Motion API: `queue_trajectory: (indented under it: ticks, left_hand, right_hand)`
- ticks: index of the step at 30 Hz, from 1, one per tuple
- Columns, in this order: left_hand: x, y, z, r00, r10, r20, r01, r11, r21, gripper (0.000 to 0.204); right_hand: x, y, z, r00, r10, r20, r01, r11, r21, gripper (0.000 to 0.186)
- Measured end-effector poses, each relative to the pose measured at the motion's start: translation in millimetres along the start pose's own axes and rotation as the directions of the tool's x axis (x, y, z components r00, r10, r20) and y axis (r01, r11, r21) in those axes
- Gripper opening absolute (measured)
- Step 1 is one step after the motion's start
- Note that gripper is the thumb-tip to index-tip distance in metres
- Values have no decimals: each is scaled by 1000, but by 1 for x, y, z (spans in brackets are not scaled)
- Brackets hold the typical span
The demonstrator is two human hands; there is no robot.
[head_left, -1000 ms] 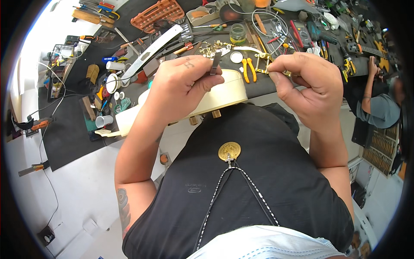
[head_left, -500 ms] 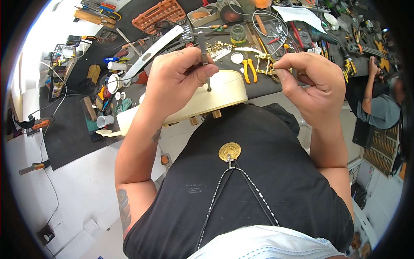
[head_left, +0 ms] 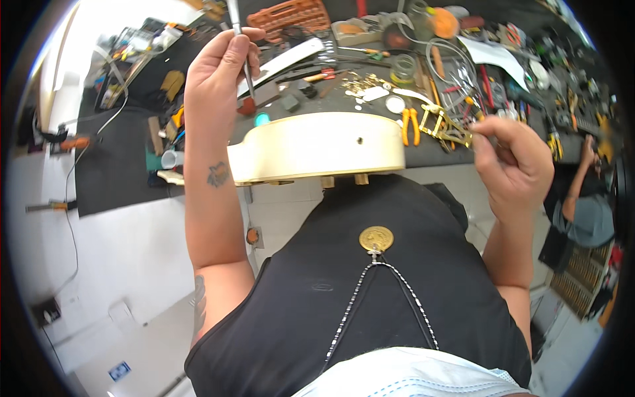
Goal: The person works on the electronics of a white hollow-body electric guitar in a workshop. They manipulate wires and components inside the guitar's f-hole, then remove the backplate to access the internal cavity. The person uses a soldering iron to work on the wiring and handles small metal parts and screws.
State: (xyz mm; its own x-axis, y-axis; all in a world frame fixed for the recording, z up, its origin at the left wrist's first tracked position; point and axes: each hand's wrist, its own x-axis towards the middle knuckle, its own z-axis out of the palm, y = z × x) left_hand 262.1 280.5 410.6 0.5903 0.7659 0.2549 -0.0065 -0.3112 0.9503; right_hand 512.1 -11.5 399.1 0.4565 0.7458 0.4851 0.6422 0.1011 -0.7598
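Note:
Up at the back left, my left hand (head_left: 221, 66) is closed around a slim, dark metal tool (head_left: 247, 69) held nearly upright. Below and right of it a cream guitar body (head_left: 317, 145) rests on its edge along the bench front, with a small dark hole (head_left: 360, 140) in its side. Gold knobs (head_left: 361, 178) stick out of its near face. My right hand (head_left: 512, 159) is off to the right, thumb and forefinger pinched; what they hold, if anything, is too small to make out. Its fingertips overlap a gold metal tailpiece (head_left: 436, 122) in view.
Orange-handled pliers (head_left: 411, 127) lie between guitar and tailpiece. Behind are small gold parts (head_left: 360, 85), a glass jar (head_left: 403, 67), an orange tool case (head_left: 288, 20) and a white straightedge (head_left: 291, 63). Another person (head_left: 585, 215) works at the far right.
My left hand has drawn the tool out of the guitar's hole and lifted it up and left. My right hand has shifted slightly right and down, still pinched. The view has shifted too.

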Motion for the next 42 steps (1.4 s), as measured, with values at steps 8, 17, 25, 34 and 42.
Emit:
queue_trajectory:
  ticks: [8,17,25,34,42]
  left_hand:
    - [20,-106,-198,749,-655,106,207,383,900,30]
    - [4,-284,-307,479,-875,65,607,384,695,22]
    - [-27,-393,-328,530,-842,99,479,394,785,28]
    - [10,-315,-315,600,-775,198,175,369,913,43]
    - [-11,17,-32,932,-122,341,-83,845,529,20]
  right_hand:
    - [2,4,-6,995,80,57,-82,996,38,17]
    - [-4,8,-36,986,161,47,-151,974,-170,20]
    - [-11,2,-70,968,251,-18,-237,888,-395,16]
    - [10,-9,-59,991,136,16,-121,919,-375,20]
    - [35,18,-43,991,-32,127,47,992,-113,17]
